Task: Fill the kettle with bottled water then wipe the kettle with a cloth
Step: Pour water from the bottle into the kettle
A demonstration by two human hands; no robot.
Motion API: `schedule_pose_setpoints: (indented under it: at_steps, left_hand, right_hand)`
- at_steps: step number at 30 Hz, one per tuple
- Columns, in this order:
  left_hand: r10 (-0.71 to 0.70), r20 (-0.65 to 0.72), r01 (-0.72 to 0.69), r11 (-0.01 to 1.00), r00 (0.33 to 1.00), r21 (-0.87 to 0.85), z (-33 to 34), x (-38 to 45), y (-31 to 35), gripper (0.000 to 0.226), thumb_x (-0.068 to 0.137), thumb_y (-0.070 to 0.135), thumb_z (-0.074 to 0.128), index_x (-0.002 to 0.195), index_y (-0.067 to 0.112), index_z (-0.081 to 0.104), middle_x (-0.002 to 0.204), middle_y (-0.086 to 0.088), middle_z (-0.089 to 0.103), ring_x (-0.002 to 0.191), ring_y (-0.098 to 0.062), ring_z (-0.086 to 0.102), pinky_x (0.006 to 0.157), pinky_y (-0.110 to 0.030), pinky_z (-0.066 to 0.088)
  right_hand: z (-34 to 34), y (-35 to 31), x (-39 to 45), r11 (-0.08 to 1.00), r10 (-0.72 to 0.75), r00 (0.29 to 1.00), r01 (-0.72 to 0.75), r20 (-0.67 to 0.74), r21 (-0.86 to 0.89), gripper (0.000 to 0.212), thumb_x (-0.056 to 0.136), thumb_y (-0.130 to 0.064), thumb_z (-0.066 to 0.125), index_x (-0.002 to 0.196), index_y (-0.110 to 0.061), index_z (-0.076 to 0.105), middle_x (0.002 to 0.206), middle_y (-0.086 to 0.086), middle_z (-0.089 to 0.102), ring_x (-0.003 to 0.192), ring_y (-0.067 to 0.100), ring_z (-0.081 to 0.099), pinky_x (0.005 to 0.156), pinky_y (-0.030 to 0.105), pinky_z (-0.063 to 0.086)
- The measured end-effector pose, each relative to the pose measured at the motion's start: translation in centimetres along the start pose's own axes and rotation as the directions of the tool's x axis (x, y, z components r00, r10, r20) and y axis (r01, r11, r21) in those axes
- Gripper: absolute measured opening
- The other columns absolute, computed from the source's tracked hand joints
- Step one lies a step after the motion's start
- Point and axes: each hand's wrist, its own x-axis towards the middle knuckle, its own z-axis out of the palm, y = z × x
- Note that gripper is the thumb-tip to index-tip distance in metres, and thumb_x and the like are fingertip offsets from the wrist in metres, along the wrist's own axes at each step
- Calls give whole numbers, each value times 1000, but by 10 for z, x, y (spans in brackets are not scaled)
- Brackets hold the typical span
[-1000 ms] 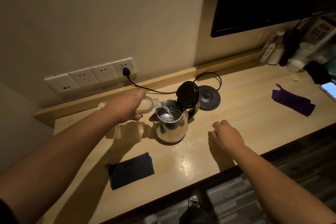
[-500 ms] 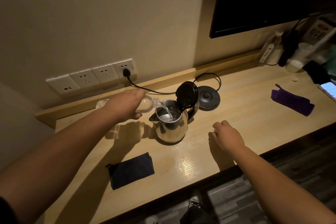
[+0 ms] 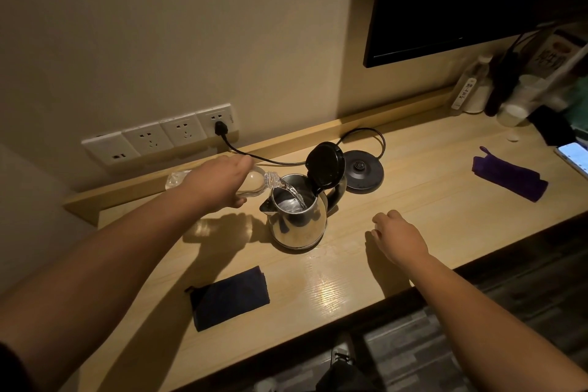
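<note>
- The left hand (image 3: 219, 183) grips a clear water bottle (image 3: 254, 183), fingers wrapped around its body, and tips it nearly level so the neck sits just over the kettle's rim.
- A thin stream of water (image 3: 296, 194) runs from the bottle's mouth into the kettle (image 3: 297, 216).
- The kettle, shiny steel, stands on the tabletop (image 3: 413, 200) near the middle, off its base, with its black lid (image 3: 325, 167) flipped up.
- The round black base (image 3: 362, 170) lies just behind the kettle to the right, its cord (image 3: 254, 156) running to a plug in the wall sockets (image 3: 159, 137).
- The right hand (image 3: 399, 237) hovers low over the tabletop to the right of the kettle, fingers loosely curled, holding nothing.
- A dark folded cloth (image 3: 229, 297) lies flat near the front edge, left of the kettle.
- A purple cloth (image 3: 509, 173) lies well apart on the right side, with a lit phone (image 3: 574, 156) beyond it at the edge of view.
</note>
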Motion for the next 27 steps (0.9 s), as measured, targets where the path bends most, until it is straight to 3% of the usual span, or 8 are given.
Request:
schedule_pose_setpoints:
  at_steps: [5, 21, 27]
  left_hand:
    - [-3, -2, 3, 1000, 1000, 1, -2, 0, 0, 71, 81, 29, 81, 138, 15, 41, 136, -9, 56, 117, -25, 55, 88, -34, 49]
    - [-11, -20, 11, 1000, 1000, -21, -1, 3, -3, 70, 82, 32, 79, 138, 15, 42, 137, -8, 56, 118, -24, 55, 90, -33, 48]
    - [-12, -44, 9, 997, 999, -82, 2, 4, -6, 66, 81, 34, 79, 133, 15, 43, 131, -8, 58, 111, -24, 57, 85, -36, 52]
  right_hand:
    - [-1, -2, 1, 1000, -2, 1000, 2, -1, -1, 34, 96, -27, 50, 127, -15, 53, 122, 11, 54, 84, 28, 64, 70, 31, 52]
    - [-5, -5, 3, 1000, 6, 1000, -6, 1, -8, 36, 96, -27, 51, 130, -14, 51, 125, 11, 53, 89, 28, 64, 67, 25, 41]
    - [-7, -9, 5, 998, -4, 1000, 4, -14, 63, 32, 96, -26, 50, 125, -14, 55, 123, 11, 55, 87, 27, 62, 67, 26, 42]
